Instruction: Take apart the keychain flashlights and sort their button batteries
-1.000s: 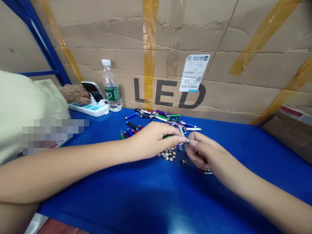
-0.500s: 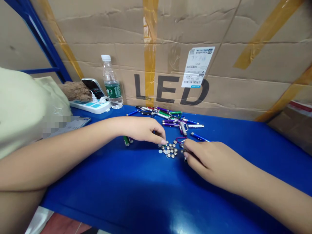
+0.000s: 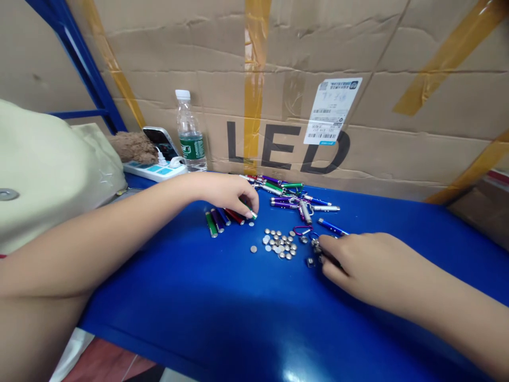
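Observation:
My left hand (image 3: pixel 233 192) is closed on a small green metal tube (image 3: pixel 252 213), mostly hidden by the fingers. Beside it, a row of similar tubes lies on the blue tabletop: a green one (image 3: pixel 211 225), a purple one (image 3: pixel 217 220), a blue one and a red one. Between my hands is a scatter of silver button cells (image 3: pixel 281 241). My right hand (image 3: pixel 358 260) has its fingers pinched together over small shiny metal parts (image 3: pixel 310 262); what they grip is hidden. A purple carabiner clip (image 3: pixel 303 231) and a blue penlight (image 3: pixel 332 227) lie near it.
Several coloured penlights with clips (image 3: pixel 294 197) are heaped at the back. A big cardboard box (image 3: pixel 207 69) walls off the far side. To the left stand a water bottle (image 3: pixel 191 146), a white power strip (image 3: pixel 159 172), a propped phone (image 3: pixel 161 142) and a pale green bag (image 3: pixel 59 164).
My left hand has moved left with the green tube, from the button cells to the row of tubes. My right hand stays over the metal parts. The view has shifted slightly.

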A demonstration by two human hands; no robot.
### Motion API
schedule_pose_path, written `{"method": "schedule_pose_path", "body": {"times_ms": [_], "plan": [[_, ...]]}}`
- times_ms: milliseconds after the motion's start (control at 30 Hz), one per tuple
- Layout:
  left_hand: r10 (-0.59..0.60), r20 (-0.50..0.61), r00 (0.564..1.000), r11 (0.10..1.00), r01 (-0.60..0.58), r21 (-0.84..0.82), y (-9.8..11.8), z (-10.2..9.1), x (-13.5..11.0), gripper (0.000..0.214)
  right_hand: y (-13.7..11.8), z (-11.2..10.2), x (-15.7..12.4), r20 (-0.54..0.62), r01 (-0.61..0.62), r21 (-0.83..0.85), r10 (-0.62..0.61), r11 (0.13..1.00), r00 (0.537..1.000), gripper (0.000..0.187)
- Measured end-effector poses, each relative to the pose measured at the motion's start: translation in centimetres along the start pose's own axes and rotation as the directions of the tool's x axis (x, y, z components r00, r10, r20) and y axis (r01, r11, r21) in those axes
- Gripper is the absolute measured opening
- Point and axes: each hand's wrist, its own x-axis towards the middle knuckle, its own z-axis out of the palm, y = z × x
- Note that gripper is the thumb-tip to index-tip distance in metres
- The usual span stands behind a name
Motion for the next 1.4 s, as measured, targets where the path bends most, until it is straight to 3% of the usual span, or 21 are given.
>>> {"method": "schedule_pose_path", "body": {"times_ms": [167,333,400,467,567,633,800,900,1000,1067,1133,1200,1267,1400], "plan": [[-0.013,0.036,0.999,1.0,0.013,-0.019,-2.7,-0.5,0.1,0.025,0.4,0.2,0.2,-0.092,-0.022,0.006,0.023,1.0,0.995,0.024],[-0.084,0.121,0.989,0.994,0.092,-0.062,-3.6,-0.8,-0.3,0.029,0.4,0.3,0.4,-0.135,-0.042,0.004,0.042,0.999,0.99,0.025],[-0.138,0.05,0.989,0.99,0.138,0.002,-3.7,-0.7,-0.1,0.029,0.3,0.2,0.4,-0.12,-0.049,-0.008,0.048,0.999,0.992,0.026],[-0.165,-0.138,0.977,0.973,0.184,0.138,-4.0,-0.2,0.7,0.028,0.2,0.1,0.5,-0.121,-0.051,-0.018,0.048,0.999,0.991,0.026],[-0.119,-0.458,0.881,0.931,0.259,0.258,-4.8,0.9,2.4,0.033,0.0,0.0,0.5,-0.153,-0.046,-0.037,0.039,0.998,0.987,0.028],[-0.158,-0.484,0.861,0.926,0.299,0.23,-5.2,1.7,3.5,0.038,0.0,-0.1,0.5,-0.16,-0.047,-0.052,0.038,0.998,0.986,0.028],[-0.168,-0.45,0.877,0.926,0.297,0.232,-5.3,2.7,4.3,0.027,-0.3,-0.2,0.3,-0.189,-0.048,-0.066,0.035,0.997,0.981,0.031],[-0.157,-0.479,0.864,0.932,0.289,0.216,-4.4,2.5,3.9,0.027,-0.5,-0.1,0.4,-0.272,-0.046,0.001,0.045,0.999,0.961,0.031],[-0.117,-0.549,0.827,0.958,0.241,0.157,-2.6,2.1,3.4,0.027,-0.5,0.0,0.4,-0.391,-0.035,0.174,0.101,0.984,0.915,0.026],[-0.009,-0.595,0.804,0.985,0.111,0.135,-0.8,1.9,3.0,0.025,-0.6,0.1,0.4,-0.451,-0.009,0.335,0.169,0.942,0.876,0.029],[0.119,-0.649,0.752,0.989,-0.032,0.143,1.3,1.9,2.5,0.023,-0.6,0.1,0.5,-0.454,0.028,0.506,0.238,0.862,0.858,0.041],[0.249,-0.679,0.691,0.968,-0.163,0.189,3.5,2.3,1.9,0.025,-0.7,-0.1,0.5,-0.414,0.064,0.65,0.283,0.758,0.865,0.051],[0.359,-0.667,0.652,0.933,-0.226,0.281,5.3,2.8,1.4,0.027,-0.7,-0.3,0.5,-0.373,0.092,0.728,0.281,0.679,0.884,0.046],[0.44,-0.657,0.612,0.897,-0.258,0.36,7.1,3.7,0.6,0.026,-0.9,-1.0,0.2,-0.346,0.115,0.722,0.212,0.682,0.914,0.022]]}}
